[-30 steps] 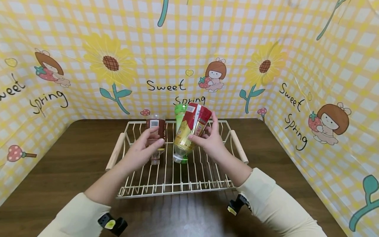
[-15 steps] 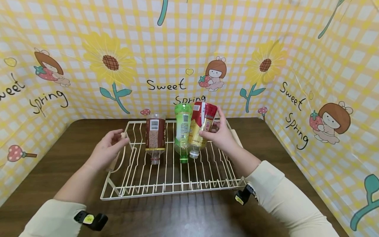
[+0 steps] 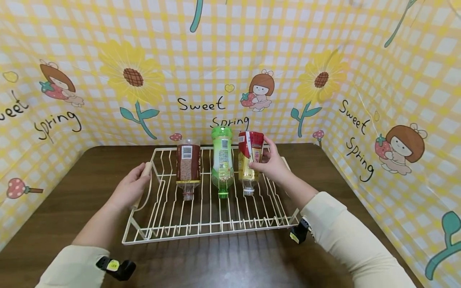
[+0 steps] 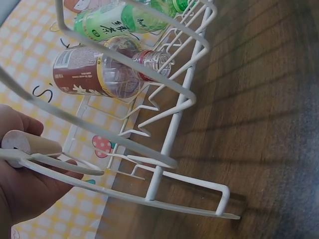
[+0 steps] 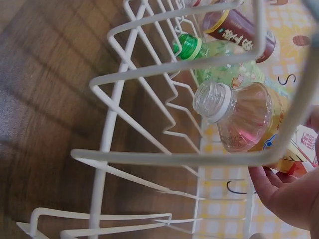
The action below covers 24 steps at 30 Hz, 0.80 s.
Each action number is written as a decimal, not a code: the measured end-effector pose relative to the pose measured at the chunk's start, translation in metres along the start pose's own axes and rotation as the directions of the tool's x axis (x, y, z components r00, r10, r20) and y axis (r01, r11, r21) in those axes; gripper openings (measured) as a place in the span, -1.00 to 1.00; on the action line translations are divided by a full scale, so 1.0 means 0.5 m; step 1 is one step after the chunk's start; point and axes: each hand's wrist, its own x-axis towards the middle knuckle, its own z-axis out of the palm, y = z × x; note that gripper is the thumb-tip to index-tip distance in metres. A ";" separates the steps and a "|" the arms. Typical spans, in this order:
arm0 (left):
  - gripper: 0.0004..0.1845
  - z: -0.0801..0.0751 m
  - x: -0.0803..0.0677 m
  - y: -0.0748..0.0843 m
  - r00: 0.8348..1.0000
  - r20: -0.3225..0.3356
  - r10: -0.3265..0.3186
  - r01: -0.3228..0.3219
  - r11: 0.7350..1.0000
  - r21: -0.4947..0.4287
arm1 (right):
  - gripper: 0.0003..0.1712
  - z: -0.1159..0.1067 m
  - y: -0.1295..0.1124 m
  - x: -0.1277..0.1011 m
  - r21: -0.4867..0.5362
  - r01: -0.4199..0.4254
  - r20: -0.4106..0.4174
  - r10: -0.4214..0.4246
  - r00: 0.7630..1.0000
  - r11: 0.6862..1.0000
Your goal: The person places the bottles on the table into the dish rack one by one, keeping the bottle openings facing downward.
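My left hand (image 3: 127, 187) grips the left wooden handle (image 4: 35, 143) of a cream wire dish rack (image 3: 212, 233). My right hand (image 3: 276, 165) holds a red and gold labelled bottle (image 3: 249, 154) by its side, thumb in front and fingers at the far side. That bottle stands neck down on the right part of the rack, and its uncapped clear neck (image 5: 212, 101) shows close in the right wrist view. Left of it a green bottle (image 3: 222, 160) stands neck down. Farther left is a brown-labelled bottle (image 3: 188, 164), also neck down.
The rack stands on a dark wooden table (image 3: 230, 264). Behind and beside it hangs a yellow checked cloth (image 3: 201, 60) with flowers and cartoon figures. Upright wire loops (image 5: 164, 158) line the rack's front edge. The right wooden handle (image 3: 285, 163) is mostly hidden by my right hand.
My left hand has moved left from in front of the brown-labelled bottle to the wooden handle. My right hand has brought the red and gold bottle rightward from across the green one and straightened it.
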 end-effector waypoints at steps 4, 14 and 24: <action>-0.33 0.001 0.001 -0.006 1.000 -0.003 0.009 -0.009 1.000 -0.007 | 0.18 -0.003 0.011 0.000 0.005 0.009 -0.012 -0.009 1.000 1.000; -0.34 0.001 -0.001 -0.005 0.999 -0.021 0.030 -0.030 1.000 0.006 | 0.16 -0.011 0.017 0.001 -0.085 -0.036 -0.060 0.031 0.998 0.996; -0.35 0.003 -0.001 -0.005 1.000 -0.019 0.023 -0.024 1.000 -0.005 | 0.14 -0.008 0.036 0.005 -0.070 -0.018 -0.043 0.015 0.999 0.997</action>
